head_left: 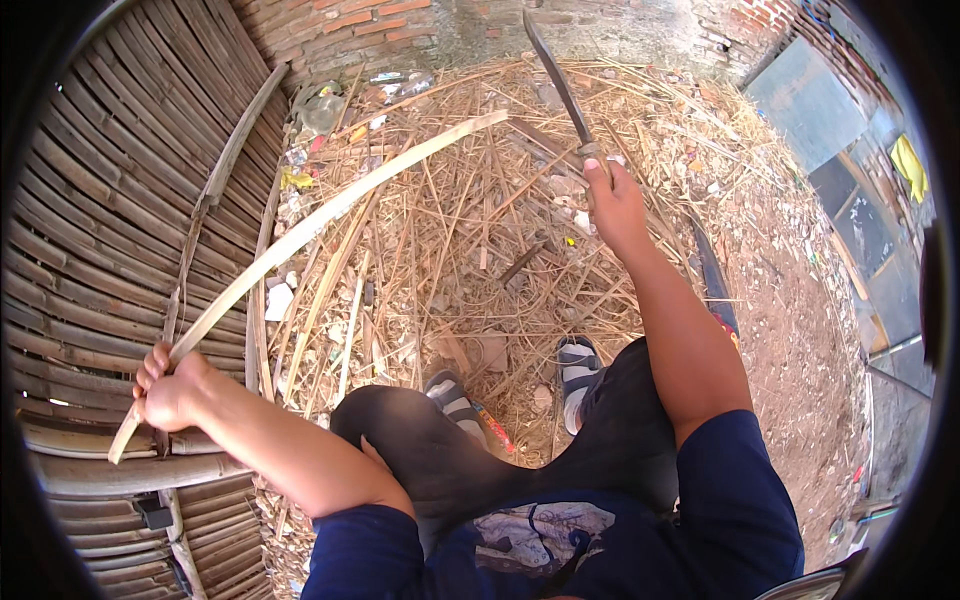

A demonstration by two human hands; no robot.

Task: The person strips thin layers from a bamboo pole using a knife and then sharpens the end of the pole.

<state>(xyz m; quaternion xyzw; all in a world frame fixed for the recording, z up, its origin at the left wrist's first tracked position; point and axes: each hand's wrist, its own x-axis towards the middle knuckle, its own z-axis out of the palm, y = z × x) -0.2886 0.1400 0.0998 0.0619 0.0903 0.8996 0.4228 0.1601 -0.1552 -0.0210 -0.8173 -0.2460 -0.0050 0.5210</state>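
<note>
One slatted bamboo wall (90, 240) lines the far left, close beside the person's left hand (175, 392), whose fingers are clamped around a long, pale strip of split bamboo (310, 228) just short of its lower end. From where I stand, the tail poking past that fist looks apt to snag the slats and twist the grip. The strip bows up and rightward over dry shavings (480, 230), its far tip unsupported; a knock could set it springing. Below, the left sandal (455, 400) and right sandal (578, 370) rest amid loose scraps, where a foot might slide. At right, the right hand (615, 212) has its fingers closed round the handle of a machete (563, 83), blade pointing up and away, apart from the strip. The gravest danger, I judge, is a glancing stroke: should the edge skate along the strip, the bare left fingers could lie in its path.
</note>
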